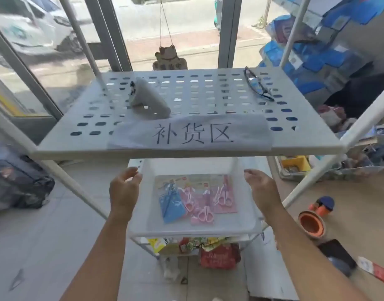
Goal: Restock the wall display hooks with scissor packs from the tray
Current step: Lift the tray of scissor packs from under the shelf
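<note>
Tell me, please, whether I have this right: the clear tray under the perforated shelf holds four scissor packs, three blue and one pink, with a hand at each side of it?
Not quite: the colours are reversed. The head view shows one blue pack and three pink packs in the tray. The rest stands: it sits under the perforated shelf, with the left hand and right hand open at its sides.

Bright daylight came in through the big windows (143, 29) at the back, washing the street outside pale and leaving a soft glare on the perforated white shelf (186, 98). The whole view was slightly soft, with motion blur smearing the car (34, 25) at upper left and the blue packages (316, 51) at upper right. The wide lens bowed the shelf posts (360, 118) outward near the edges, and only faint shadows fell on the floor (45, 246) beneath.
</note>
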The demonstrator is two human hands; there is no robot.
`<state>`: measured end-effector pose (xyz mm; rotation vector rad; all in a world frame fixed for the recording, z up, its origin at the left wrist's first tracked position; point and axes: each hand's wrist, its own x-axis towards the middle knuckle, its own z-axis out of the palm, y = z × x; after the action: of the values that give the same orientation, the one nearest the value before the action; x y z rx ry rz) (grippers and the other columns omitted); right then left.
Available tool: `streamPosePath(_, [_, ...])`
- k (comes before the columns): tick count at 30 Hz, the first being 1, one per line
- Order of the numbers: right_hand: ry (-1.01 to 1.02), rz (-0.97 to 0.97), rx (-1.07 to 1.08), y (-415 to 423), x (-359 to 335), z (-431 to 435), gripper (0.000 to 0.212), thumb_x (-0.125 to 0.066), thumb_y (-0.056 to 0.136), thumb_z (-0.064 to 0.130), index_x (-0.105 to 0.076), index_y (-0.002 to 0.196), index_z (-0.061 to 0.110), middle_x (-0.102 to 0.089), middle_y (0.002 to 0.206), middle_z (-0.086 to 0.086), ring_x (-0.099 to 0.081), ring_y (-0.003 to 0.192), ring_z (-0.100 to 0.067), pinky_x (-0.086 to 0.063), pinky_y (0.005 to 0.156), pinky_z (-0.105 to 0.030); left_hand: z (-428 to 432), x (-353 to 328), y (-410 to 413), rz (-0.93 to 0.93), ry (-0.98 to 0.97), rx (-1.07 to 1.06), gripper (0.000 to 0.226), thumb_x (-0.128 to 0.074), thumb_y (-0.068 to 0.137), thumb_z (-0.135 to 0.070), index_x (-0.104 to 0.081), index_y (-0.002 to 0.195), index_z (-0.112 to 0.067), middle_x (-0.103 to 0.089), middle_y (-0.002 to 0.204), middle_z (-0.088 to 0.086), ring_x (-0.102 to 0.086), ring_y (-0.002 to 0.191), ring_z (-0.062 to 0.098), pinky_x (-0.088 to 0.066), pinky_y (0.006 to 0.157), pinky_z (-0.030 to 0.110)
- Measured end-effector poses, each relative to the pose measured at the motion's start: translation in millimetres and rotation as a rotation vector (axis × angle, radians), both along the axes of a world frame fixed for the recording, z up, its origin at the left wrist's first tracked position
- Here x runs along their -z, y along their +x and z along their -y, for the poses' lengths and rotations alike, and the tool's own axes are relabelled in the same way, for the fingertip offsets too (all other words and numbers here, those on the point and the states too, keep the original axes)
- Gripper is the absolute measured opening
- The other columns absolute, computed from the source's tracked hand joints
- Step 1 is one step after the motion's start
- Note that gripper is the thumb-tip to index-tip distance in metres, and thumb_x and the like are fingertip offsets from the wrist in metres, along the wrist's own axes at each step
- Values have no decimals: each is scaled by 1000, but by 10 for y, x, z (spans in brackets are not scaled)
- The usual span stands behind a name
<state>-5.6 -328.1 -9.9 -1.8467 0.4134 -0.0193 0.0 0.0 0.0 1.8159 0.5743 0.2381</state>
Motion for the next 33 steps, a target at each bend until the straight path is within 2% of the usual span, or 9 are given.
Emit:
streamPosePath(3, [-54,-35,53,146,66,32,29,-54,100,14,-68,125,8,-67,122,-7,-59,109,-21,-44,89,-28,-165,116,163,-106,103,-32,30,-61,91,-12,-70,119,-13,-70,119,10,-64,110,27,-48,96,37])
streamPosePath(6, [-41,-134,82,256,130,49,29,-54,99,12,-65,125,8,-66,110,-7,-58,91,-21,-46,75,-29,-331,245,312,-230,67,57,33,-61,93,-11,-66,126,-12,-67,122,15,-63,109,35,-50,86,41])
streamPosePath(8, [-21,-199,84,330,174,64,31,-54,99,12,-63,128,9,-67,104,-10,-56,80,-23,-46,73,-35,-397,292,376,-288,-9,100,35,-58,95,-7,-63,129,-13,-64,121,14,-63,102,33,-50,77,40])
streamPosePath(11, [15,-273,89,384,214,61,28,-55,98,10,-64,125,12,-63,95,-13,-51,67,-24,-44,65,-34,-472,363,422,-338,-85,148,32,-57,97,-8,-63,128,-16,-66,111,10,-62,85,26,-50,66,34])
streamPosePath(14, [30,-330,86,385,205,53,28,-54,97,10,-66,120,20,-61,85,-13,-53,73,-26,-44,65,-38,-562,380,440,-405,-109,168,32,-57,96,-10,-66,124,-22,-70,95,7,-59,72,25,-50,63,33])
streamPosePath(21, [145,-390,91,253,81,22,28,-52,102,8,-63,121,26,-64,76,-5,-56,59,-19,-44,55,-28,-611,326,412,-431,-154,216,46,-56,91,-2,-66,129,-25,-70,94,9,-56,69,27,-51,60,34])
streamPosePath(25, [153,-373,94,134,6,6,34,-52,101,5,-64,128,22,-61,78,0,-56,64,-22,-47,58,-32,-627,262,337,-393,-192,211,45,-55,92,1,-65,130,-20,-67,105,11,-56,73,29,-53,62,36])
streamPosePath(30, [174,-345,94,-83,-64,-19,34,-55,101,10,-66,129,25,-71,86,-8,-60,71,-23,-50,65,-36,-684,184,157,-351,-216,213,43,-55,92,4,-66,124,-22,-64,94,4,-54,62,23,-50,46,28])
streamPosePath(33, [185,-314,72,-242,-119,-19,33,-54,101,9,-66,126,27,-72,89,-9,-62,73,-23,-51,69,-40,-702,141,11,-317,-228,213,43,-56,93,3,-66,125,-23,-63,95,2,-58,69,20,-51,49,31])
